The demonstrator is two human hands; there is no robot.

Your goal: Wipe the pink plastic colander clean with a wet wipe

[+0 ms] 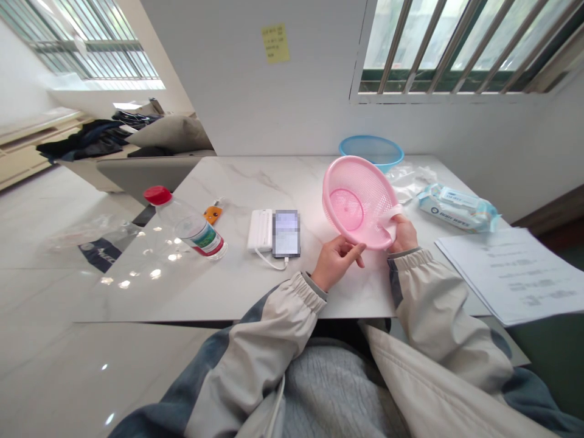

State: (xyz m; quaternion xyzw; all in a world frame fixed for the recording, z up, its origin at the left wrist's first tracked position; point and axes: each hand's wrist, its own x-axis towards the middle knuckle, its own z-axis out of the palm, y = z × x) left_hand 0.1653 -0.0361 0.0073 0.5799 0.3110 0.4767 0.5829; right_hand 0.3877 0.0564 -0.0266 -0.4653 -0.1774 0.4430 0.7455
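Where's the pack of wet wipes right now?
Head view: the wipes pack lies on the right of the table, beyond the stack of papers, right of the pink strainer.

- Strainer (360,201): pink plastic, fine mesh, faint sheen.
- Table (255,176) under it: marble-look, smooth, glossy.
- Bottle (191,228) left of it: clear, shiny plastic.
- Wipes pack (458,207) right of it: glossy film.
- Papers (511,274) right of it: matt.

Pink mesh strainer bowl (358,201), tilted, held above table
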